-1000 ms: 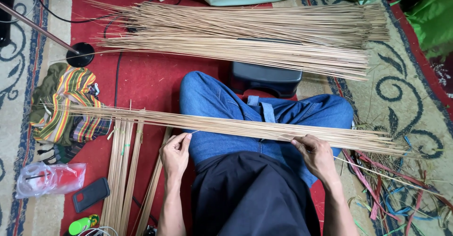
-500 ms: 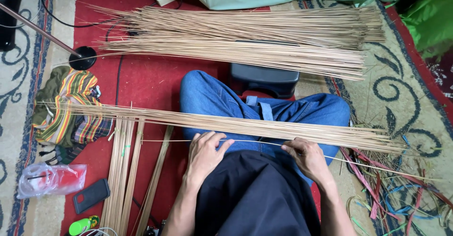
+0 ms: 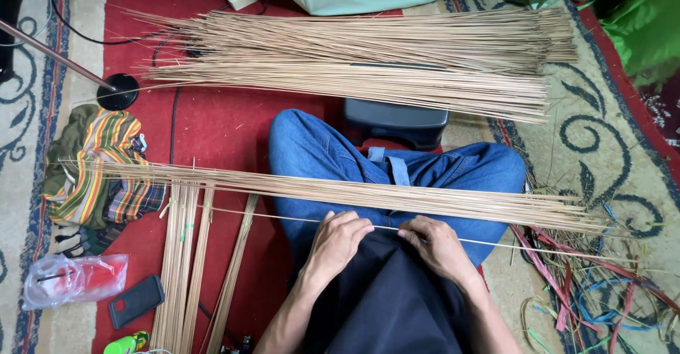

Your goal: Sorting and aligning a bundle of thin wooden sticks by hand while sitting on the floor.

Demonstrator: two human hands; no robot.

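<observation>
One thin tan stick (image 3: 269,217) lies across my lap, and both hands grip it near its middle. My left hand (image 3: 338,244) pinches it on the left, and my right hand (image 3: 434,244) pinches it on the right, the two close together. Just beyond the hands a flat row of similar sticks (image 3: 368,192) rests over my blue-jeaned legs. A much larger pile of sticks (image 3: 368,56) lies farther away on the red carpet.
More stick bundles (image 3: 185,262) lie upright at my left. A striped cloth (image 3: 99,170), plastic bag (image 3: 71,280) and dark phone (image 3: 136,299) sit further left. A dark stool (image 3: 397,122) stands ahead; scraps and coloured strips (image 3: 588,283) lie at right.
I have drawn one stick out of the row toward me. Both hands have slid inward along it and now sit close together over my lap.
</observation>
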